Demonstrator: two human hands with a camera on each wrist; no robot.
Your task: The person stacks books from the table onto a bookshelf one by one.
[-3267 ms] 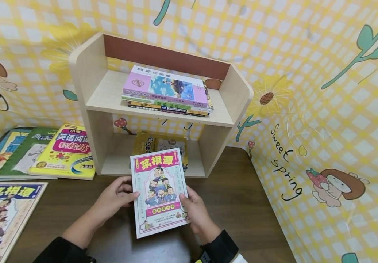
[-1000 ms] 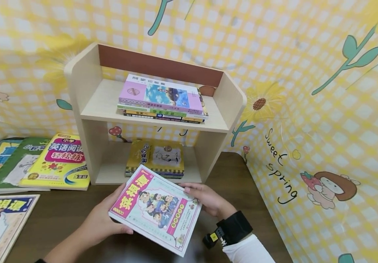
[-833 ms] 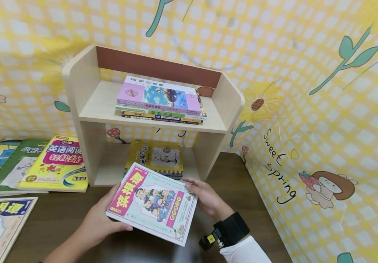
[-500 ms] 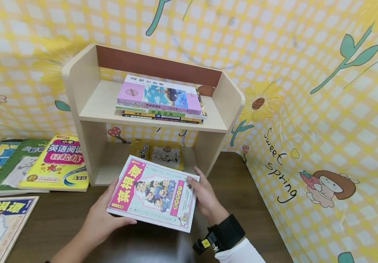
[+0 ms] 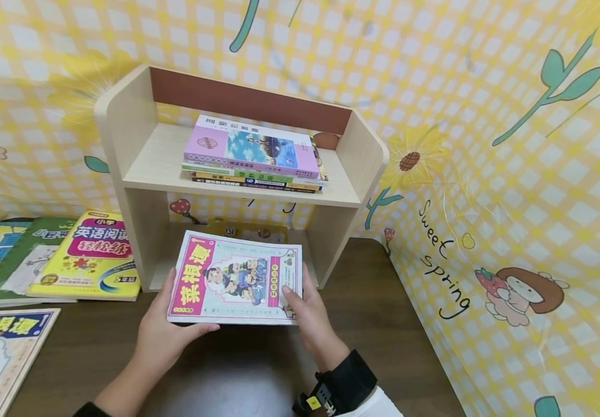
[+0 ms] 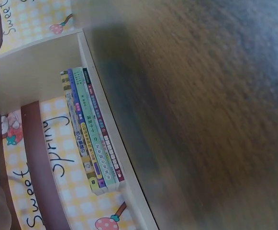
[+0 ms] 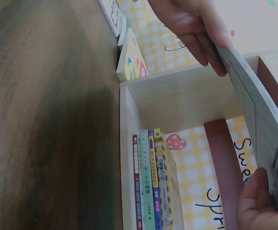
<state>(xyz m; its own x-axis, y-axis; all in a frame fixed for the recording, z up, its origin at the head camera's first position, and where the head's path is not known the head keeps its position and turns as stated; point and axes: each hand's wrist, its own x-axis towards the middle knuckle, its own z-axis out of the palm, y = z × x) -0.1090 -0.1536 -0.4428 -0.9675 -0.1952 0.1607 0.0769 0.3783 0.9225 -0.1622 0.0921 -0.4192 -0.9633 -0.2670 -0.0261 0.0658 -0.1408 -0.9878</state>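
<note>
A pale-blue comic-style book (image 5: 237, 281) with a magenta title band is held in front of the bookshelf's lower opening, its title turned to the left. My left hand (image 5: 161, 333) grips its left end, thumb along the near edge and fingers underneath. My right hand (image 5: 314, 318) pinches the right end with the thumb on the cover. From below, the right wrist view shows the book's back cover (image 7: 253, 110), raised off the table. Behind it, yellow books (image 5: 266, 231) lie stacked on the lower shelf, mostly hidden; their spines (image 6: 88, 134) show in the left wrist view.
The wooden bookshelf (image 5: 138, 231) has a stack of books (image 5: 258, 150) on its upper shelf, a purple one on top. Left of it lie a yellow workbook (image 5: 91, 255), a green book (image 5: 31, 260) and a blue-titled comic book (image 5: 3, 359) on the dark table (image 5: 388, 347).
The book has turned from upright to sideways between both hands, then levelled out and moved toward the lower shelf. It now covers most of the yellow stack. The right thumb has shifted onto the cover.
</note>
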